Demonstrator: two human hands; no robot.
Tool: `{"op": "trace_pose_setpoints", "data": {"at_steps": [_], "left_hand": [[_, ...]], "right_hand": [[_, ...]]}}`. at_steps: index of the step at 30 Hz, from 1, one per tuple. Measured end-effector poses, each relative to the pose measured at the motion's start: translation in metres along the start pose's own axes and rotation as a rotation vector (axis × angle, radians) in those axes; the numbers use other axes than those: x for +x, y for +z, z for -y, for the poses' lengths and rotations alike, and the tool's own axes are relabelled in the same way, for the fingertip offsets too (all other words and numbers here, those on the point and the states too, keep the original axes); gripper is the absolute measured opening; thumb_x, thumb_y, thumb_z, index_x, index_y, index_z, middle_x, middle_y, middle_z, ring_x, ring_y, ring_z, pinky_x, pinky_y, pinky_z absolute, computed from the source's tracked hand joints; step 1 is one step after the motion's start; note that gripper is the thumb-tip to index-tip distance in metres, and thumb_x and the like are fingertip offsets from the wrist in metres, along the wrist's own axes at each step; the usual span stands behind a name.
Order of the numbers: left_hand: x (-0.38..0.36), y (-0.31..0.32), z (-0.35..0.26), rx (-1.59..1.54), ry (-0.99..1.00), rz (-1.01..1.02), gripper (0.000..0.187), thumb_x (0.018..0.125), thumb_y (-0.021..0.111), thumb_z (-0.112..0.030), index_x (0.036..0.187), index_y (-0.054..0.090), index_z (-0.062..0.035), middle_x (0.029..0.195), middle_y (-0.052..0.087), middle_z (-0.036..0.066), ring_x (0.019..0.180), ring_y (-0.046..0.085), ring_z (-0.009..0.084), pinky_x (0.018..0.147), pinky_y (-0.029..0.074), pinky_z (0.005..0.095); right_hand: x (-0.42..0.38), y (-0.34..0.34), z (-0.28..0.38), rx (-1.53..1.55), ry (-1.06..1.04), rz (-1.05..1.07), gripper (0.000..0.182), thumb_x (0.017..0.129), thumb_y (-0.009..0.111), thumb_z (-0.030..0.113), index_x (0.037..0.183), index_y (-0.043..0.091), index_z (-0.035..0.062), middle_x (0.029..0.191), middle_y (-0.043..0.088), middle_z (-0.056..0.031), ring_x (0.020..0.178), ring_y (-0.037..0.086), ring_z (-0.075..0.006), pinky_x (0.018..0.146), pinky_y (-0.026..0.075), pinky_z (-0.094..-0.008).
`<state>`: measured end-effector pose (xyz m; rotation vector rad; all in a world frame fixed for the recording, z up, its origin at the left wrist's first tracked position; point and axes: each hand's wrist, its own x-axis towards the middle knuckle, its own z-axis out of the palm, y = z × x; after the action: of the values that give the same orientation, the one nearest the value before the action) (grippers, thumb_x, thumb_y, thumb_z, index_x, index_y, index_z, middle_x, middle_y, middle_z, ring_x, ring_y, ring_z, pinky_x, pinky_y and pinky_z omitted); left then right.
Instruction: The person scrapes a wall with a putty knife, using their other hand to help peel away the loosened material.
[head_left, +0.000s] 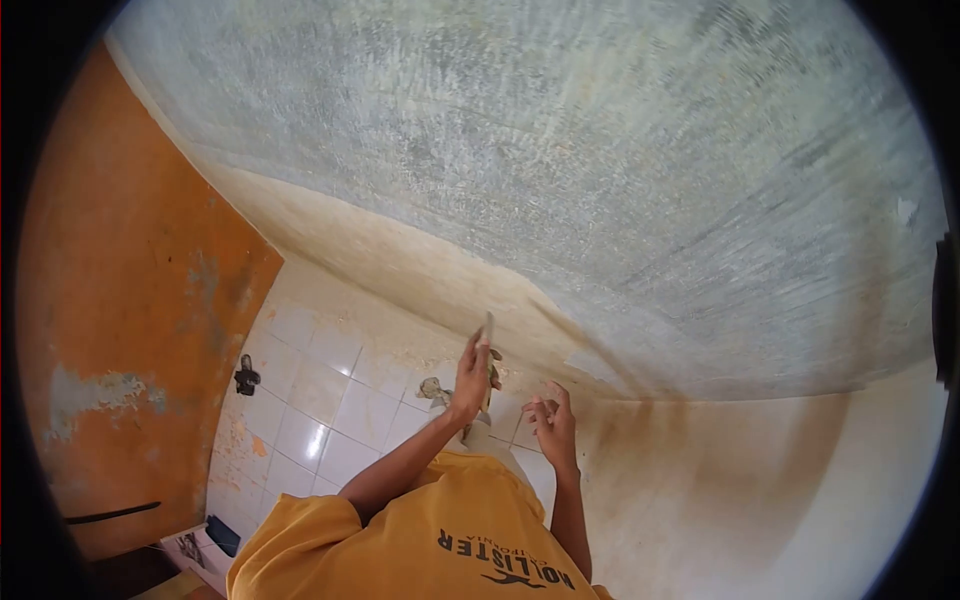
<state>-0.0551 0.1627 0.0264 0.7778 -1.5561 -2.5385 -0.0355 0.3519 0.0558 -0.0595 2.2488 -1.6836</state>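
My left hand [470,383] is closed around a flat scraping tool [489,327], seen nearly edge-on, its thin grey blade pointing up past the fingers toward the wall. Most of its grip is hidden by the hand. To the right, my right hand [553,428] is raised with nothing in it, fingers bent and apart. Both hands are in front of the lower, cream-coloured part of the wall [400,250]. Above that band, the wall has a rough, streaky grey surface [560,170].
An orange wall [130,250] with peeled patches meets the grey one at the left. Flakes lie on the white floor tiles [365,415]. A small black object [247,375] sits near the orange wall, and a dark container-like thing [222,535] stands at lower left.
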Motion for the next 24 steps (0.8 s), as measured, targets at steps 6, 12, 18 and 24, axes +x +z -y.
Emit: {"op": "trace_pose_setpoints", "data": {"at_steps": [6,12,18,24], "left_hand": [[0.008,0.002,-0.035,-0.107,0.064,-0.057,0.053,0.108,0.046,-0.024,0.156,0.032,-0.0076,0.115,0.063,0.005,0.075,0.050,0.0086,0.066,0.046,0.0251],[0.030,0.013,-0.069,-0.187,0.237,-0.066,0.053,0.106,0.043,-0.014,0.158,0.035,-0.0043,0.122,0.068,0.007,0.080,0.050,0.0082,0.074,0.047,0.0255],[0.037,0.046,-0.080,-0.283,0.285,-0.186,0.058,0.110,0.042,-0.017,0.164,0.024,-0.0125,0.132,0.064,0.010,0.074,0.054,0.0085,0.067,0.050,0.0264],[0.021,0.086,-0.054,-0.029,0.345,-0.301,0.056,0.112,0.041,-0.027,0.164,0.024,-0.0107,0.121,0.068,0.015,0.079,0.064,0.0131,0.070,0.050,0.0276]], "right_hand": [[0.001,0.017,0.010,-0.208,0.042,0.212,0.054,0.106,0.058,0.022,0.151,0.036,0.0012,0.092,0.075,-0.0131,0.075,0.072,-0.0189,0.072,0.056,-0.0328],[0.030,0.011,0.013,-0.272,0.083,0.323,0.057,0.107,0.055,0.023,0.157,0.033,0.0068,0.096,0.075,-0.0100,0.076,0.071,-0.0173,0.068,0.056,-0.0315],[0.076,-0.025,0.056,-0.329,-0.063,0.319,0.054,0.108,0.054,0.024,0.157,0.037,0.0081,0.095,0.075,-0.0104,0.074,0.069,-0.0163,0.071,0.056,-0.0327],[0.094,-0.062,0.070,-0.151,-0.085,0.299,0.051,0.109,0.053,0.027,0.155,0.040,0.0089,0.099,0.075,-0.0091,0.079,0.068,-0.0148,0.071,0.054,-0.0302]]}}
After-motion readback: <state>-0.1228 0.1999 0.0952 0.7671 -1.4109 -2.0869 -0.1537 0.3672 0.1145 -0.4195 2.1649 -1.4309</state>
